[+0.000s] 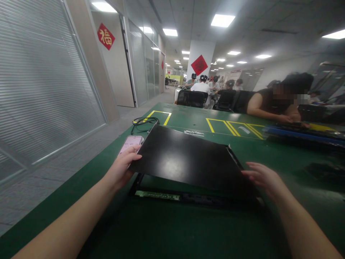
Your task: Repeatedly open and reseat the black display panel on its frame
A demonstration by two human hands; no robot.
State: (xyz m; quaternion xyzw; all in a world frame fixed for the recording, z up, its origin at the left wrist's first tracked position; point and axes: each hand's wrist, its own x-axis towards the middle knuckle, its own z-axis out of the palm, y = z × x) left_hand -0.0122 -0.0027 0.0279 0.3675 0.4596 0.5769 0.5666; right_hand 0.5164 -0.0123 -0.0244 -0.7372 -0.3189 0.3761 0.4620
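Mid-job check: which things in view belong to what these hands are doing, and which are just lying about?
Likely part of the job:
Black panel, held by the left hand, right hand at its edge
Dark frame under it
Green circuit strip along the frame's near side

Apparently just lying about:
Phone by the left hand
Coiled black cable
Small pale pieces beyond the panel

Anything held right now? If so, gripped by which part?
The black panel, by its left edge toward the near corner, in the left hand. The right hand is at its right edge; whether it grips cannot be told.
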